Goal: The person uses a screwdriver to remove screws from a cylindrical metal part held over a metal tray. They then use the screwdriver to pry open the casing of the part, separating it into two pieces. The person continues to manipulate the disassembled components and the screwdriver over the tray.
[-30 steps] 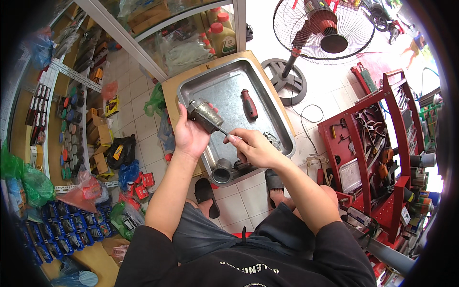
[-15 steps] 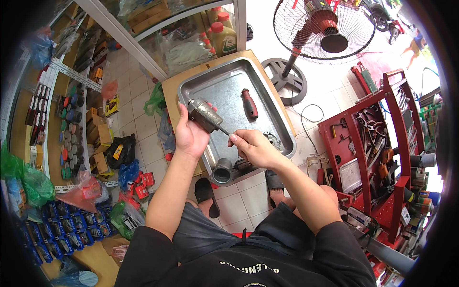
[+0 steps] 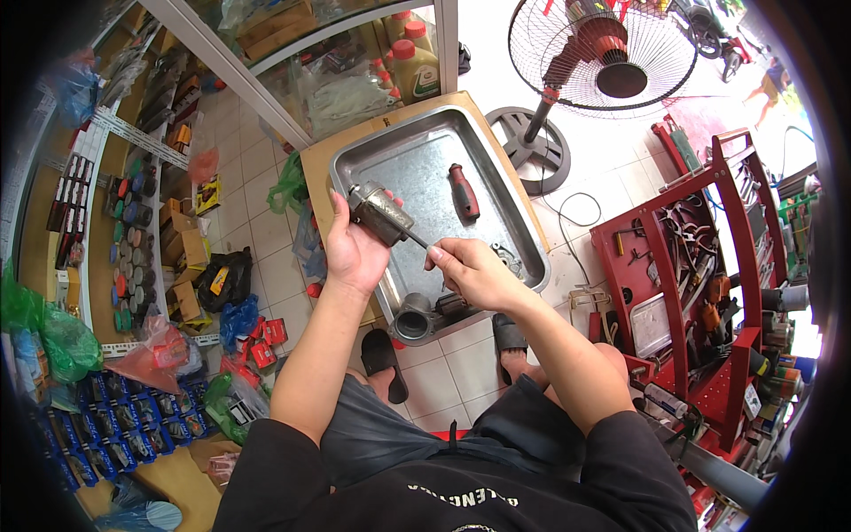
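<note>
My left hand cradles a worn, silvery cylindrical metal motor in its palm, thumb up along one side and fingers around the far side. From the motor's lower right end a slim dark metal rod runs to my right hand. There my thumb and fingers pinch the rod, and whatever part of it lies inside the hand is hidden. Both hands are above a shallow metal tray. Inside the tray lies a red and black screwdriver handle, with no shaft visible on it.
Grey metal housing with a round bore sits at the tray's near edge; another small metal part lies partly behind my right hand. A standing fan is beyond, a red tool cart at right, and stocked shelves at left.
</note>
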The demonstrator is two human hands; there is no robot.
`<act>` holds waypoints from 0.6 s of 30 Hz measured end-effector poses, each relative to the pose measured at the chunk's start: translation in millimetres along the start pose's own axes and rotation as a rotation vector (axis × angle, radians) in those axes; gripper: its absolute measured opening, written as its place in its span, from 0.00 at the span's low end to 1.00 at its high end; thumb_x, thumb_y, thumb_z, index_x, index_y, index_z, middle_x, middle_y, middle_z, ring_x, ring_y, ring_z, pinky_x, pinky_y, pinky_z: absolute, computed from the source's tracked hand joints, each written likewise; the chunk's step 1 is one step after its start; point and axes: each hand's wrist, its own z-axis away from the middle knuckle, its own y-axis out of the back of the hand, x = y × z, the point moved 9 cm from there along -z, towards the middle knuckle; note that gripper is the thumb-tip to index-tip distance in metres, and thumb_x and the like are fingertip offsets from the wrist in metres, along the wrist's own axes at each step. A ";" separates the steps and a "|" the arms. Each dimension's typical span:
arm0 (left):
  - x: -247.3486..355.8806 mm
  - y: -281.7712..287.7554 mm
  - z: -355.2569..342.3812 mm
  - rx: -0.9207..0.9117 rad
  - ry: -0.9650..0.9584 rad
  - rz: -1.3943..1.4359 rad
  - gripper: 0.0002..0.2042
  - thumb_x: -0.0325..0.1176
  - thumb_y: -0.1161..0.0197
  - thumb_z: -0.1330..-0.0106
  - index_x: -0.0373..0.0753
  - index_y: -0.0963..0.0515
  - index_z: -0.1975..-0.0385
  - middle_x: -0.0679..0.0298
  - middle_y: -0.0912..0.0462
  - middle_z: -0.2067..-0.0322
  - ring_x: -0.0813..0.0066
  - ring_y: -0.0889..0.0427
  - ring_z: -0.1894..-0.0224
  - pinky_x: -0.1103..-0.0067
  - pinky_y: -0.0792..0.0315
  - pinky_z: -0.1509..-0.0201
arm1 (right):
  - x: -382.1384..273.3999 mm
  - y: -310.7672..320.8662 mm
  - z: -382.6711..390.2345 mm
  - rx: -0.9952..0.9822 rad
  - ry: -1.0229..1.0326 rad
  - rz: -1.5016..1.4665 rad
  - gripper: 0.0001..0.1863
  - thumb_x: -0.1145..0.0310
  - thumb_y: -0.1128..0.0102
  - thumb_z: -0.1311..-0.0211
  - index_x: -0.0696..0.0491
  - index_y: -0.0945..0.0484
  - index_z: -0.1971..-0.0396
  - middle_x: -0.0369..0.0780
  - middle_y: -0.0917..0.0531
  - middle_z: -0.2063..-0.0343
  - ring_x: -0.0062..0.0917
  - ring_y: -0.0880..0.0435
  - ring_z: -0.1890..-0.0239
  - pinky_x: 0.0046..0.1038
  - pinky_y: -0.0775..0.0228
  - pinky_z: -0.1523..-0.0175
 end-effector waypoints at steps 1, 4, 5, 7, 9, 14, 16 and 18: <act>-0.1 0.3 0.0 0.004 -0.001 0.000 0.33 0.61 0.56 0.22 0.32 0.27 0.42 0.51 0.21 0.48 0.51 0.24 0.41 0.54 0.33 0.32 | -1.1 0.0 0.1 0.001 0.003 0.008 0.20 0.57 0.53 0.18 0.58 0.22 0.63 0.28 0.33 0.87 0.13 0.35 0.84 0.22 0.40 0.77; 0.8 1.1 -0.1 0.003 0.002 0.004 0.32 0.61 0.56 0.22 0.32 0.27 0.42 0.51 0.21 0.48 0.51 0.24 0.41 0.55 0.33 0.31 | -2.8 1.2 0.4 0.007 -0.014 0.031 0.21 0.56 0.51 0.20 0.59 0.19 0.64 0.35 0.30 0.87 0.20 0.30 0.82 0.29 0.34 0.71; 0.2 0.8 0.3 0.001 0.006 0.009 0.32 0.61 0.56 0.22 0.32 0.27 0.42 0.51 0.21 0.48 0.52 0.24 0.41 0.55 0.33 0.31 | -2.5 2.1 0.6 0.011 -0.026 0.039 0.22 0.56 0.50 0.21 0.60 0.18 0.64 0.38 0.28 0.87 0.23 0.27 0.80 0.33 0.32 0.68; -1.2 0.5 2.0 -0.002 0.015 0.020 0.32 0.61 0.55 0.22 0.33 0.27 0.42 0.51 0.20 0.48 0.52 0.24 0.40 0.55 0.33 0.31 | -5.5 2.5 1.7 0.024 -0.027 0.026 0.22 0.56 0.50 0.21 0.60 0.18 0.65 0.38 0.28 0.86 0.23 0.27 0.80 0.33 0.32 0.68; -4.1 0.6 1.3 0.000 0.025 0.025 0.33 0.61 0.55 0.22 0.33 0.27 0.42 0.52 0.21 0.47 0.53 0.24 0.40 0.55 0.33 0.31 | -2.6 2.2 1.8 0.019 -0.033 -0.025 0.22 0.55 0.51 0.20 0.59 0.19 0.64 0.34 0.30 0.86 0.19 0.32 0.82 0.29 0.37 0.71; -6.2 1.2 2.3 0.005 0.010 -0.009 0.33 0.62 0.54 0.23 0.33 0.27 0.42 0.53 0.20 0.47 0.54 0.24 0.40 0.56 0.33 0.31 | 16.3 -10.8 6.8 -0.154 -0.293 -0.417 0.21 0.52 0.52 0.18 0.56 0.23 0.62 0.26 0.39 0.84 0.10 0.47 0.85 0.20 0.55 0.81; -7.7 0.8 3.0 0.014 0.009 -0.010 0.34 0.63 0.54 0.24 0.33 0.27 0.41 0.53 0.20 0.47 0.54 0.24 0.39 0.56 0.33 0.30 | 18.1 -15.3 8.1 -0.177 -0.314 -0.480 0.21 0.51 0.51 0.19 0.54 0.24 0.63 0.25 0.41 0.84 0.10 0.50 0.85 0.20 0.59 0.82; -8.4 -2.8 4.8 -0.025 0.012 -0.001 0.34 0.63 0.55 0.24 0.33 0.27 0.41 0.53 0.21 0.46 0.54 0.24 0.39 0.56 0.33 0.30 | 19.5 -22.4 9.8 -0.216 -0.346 -0.574 0.20 0.51 0.52 0.19 0.54 0.24 0.62 0.25 0.42 0.84 0.10 0.51 0.85 0.20 0.61 0.82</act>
